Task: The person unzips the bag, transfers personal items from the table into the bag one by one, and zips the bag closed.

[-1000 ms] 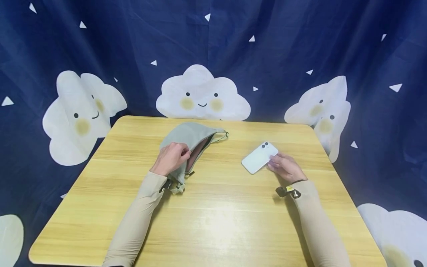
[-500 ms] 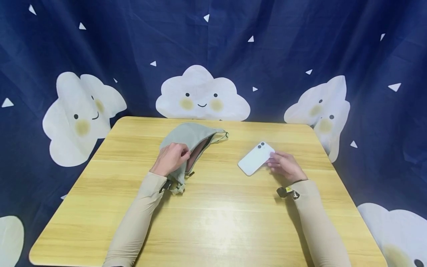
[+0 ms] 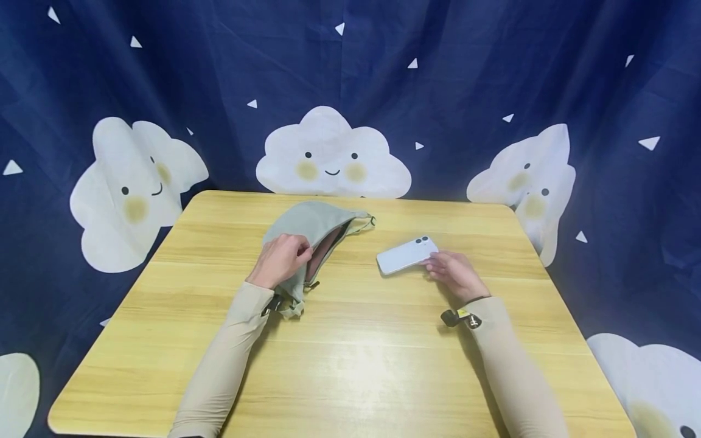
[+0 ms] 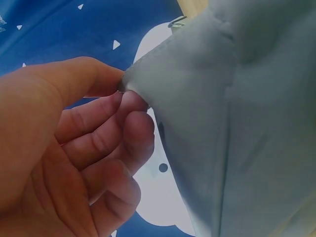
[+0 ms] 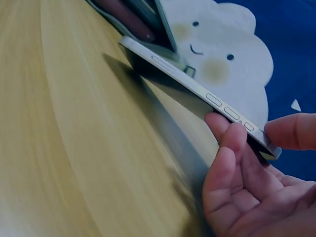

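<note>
A grey-green waist bag (image 3: 312, 220) lies on the table with its zipped mouth open toward the right, showing a pinkish lining. My left hand (image 3: 280, 260) pinches the edge of that mouth between thumb and fingers; the left wrist view shows the bag's fabric (image 4: 192, 84) drawn to a point there. To the right, my right hand (image 3: 457, 275) holds a white smartphone (image 3: 406, 255) by its camera end. In the right wrist view the phone (image 5: 173, 74) is tilted above the tabletop, its far end toward the bag, with a shadow below.
The wooden table (image 3: 350, 365) has rounded corners. A dark blue curtain (image 3: 219, 73) with smiling clouds hangs around its back and sides. A zip pull (image 3: 312, 285) and a strap end (image 3: 292, 309) hang at the bag's near end; a strap buckle (image 3: 373, 221) lies at its far end.
My right hand has carried the phone left, nearer the bag, and turned it so that it lies flatter across the view. The left hand and the bag have stayed in place.
</note>
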A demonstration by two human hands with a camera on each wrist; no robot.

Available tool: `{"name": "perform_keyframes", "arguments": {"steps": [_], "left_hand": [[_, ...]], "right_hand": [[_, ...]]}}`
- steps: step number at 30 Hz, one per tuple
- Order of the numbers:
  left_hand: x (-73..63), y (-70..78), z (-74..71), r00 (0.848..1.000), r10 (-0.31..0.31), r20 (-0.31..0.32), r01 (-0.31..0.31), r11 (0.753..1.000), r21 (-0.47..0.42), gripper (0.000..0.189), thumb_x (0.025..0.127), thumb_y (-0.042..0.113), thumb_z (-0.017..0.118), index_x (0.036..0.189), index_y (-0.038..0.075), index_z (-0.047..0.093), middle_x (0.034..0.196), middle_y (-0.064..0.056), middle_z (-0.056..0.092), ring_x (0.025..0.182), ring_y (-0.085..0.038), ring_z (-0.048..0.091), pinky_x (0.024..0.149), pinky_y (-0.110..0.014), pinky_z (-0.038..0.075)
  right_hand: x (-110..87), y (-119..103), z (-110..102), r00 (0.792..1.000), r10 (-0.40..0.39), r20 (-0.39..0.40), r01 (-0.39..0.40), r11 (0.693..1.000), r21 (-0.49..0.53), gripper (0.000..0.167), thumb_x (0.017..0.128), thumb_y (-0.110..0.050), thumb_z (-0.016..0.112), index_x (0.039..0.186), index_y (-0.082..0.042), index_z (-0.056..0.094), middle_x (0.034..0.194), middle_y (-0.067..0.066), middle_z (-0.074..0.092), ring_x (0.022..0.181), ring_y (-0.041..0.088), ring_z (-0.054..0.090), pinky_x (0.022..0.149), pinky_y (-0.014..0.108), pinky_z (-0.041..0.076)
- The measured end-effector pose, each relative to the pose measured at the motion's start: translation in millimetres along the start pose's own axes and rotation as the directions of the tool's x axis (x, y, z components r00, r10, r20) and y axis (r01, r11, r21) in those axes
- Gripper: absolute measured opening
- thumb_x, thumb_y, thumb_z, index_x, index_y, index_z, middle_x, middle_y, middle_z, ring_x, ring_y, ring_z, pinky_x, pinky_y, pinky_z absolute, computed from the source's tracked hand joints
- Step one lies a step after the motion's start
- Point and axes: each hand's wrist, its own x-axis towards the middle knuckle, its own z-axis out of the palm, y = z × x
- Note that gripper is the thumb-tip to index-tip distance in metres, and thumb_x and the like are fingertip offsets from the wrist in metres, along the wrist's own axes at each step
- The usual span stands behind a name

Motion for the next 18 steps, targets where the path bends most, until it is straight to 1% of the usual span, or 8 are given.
{"name": "perform_keyframes", "arguments": {"steps": [4,7,12,16,18], "left_hand": [[0.3,0.2,-0.2,1.0,0.004,-0.006,-0.004,1.0,0.002,0.016,0.095,0.019,0.065,0.084,0.015,0.075,0.073,0.001,0.069,0.064,-0.014,0.056,0.054,-0.029,0.042],[0.2,0.4,0.1,1.0,0.008,-0.009,-0.008,1.0,0.002,0.016,0.095,0.019,0.065,0.083,0.015,0.075,0.073,0.001,0.069,0.063,-0.015,0.056,0.054,-0.029,0.042],[0.3,1.3,-0.3,1.0,0.008,-0.012,-0.008,1.0,0.003,0.016,0.095,0.018,0.065,0.082,0.015,0.074,0.073,0.001,0.069,0.064,-0.015,0.056,0.055,-0.03,0.042],[0.6,1.3,-0.2,1.0,0.005,-0.016,-0.004,1.0,0.008,0.016,0.095,0.018,0.065,0.082,0.015,0.074,0.072,0.001,0.068,0.065,-0.016,0.056,0.055,-0.03,0.042],[0.8,1.2,0.1,1.0,0.004,-0.02,-0.003,1.0,0.011,0.016,0.095,0.018,0.065,0.081,0.016,0.074,0.072,0.001,0.068,0.064,-0.016,0.056,0.055,-0.03,0.042]], "right_hand": [[2.2,3,13,1.0,0.001,0.023,-0.002,0.999,0.035,0.024,0.106,-0.013,0.055,0.124,0.003,0.055,0.095,0.002,0.077,0.083,0.008,0.069,0.079,0.022,0.057],[5.0,5,24,0.999,0.006,0.039,-0.008,0.999,0.049,0.023,0.106,-0.014,0.054,0.123,0.002,0.055,0.095,0.001,0.075,0.084,0.008,0.068,0.081,0.021,0.057],[9.4,7,42,0.998,0.019,0.057,-0.026,0.994,0.11,0.017,0.105,-0.012,0.055,0.117,-0.001,0.057,0.098,0.003,0.074,0.088,0.01,0.068,0.085,0.023,0.056],[12.0,7,58,0.996,0.015,0.088,-0.028,0.988,0.153,0.013,0.105,-0.011,0.054,0.113,-0.003,0.058,0.1,0.004,0.074,0.091,0.012,0.068,0.089,0.024,0.056],[13.1,7,66,0.996,0.012,0.09,-0.028,0.984,0.176,0.011,0.105,-0.01,0.054,0.111,-0.003,0.059,0.099,0.005,0.074,0.091,0.013,0.068,0.089,0.025,0.056]]}}
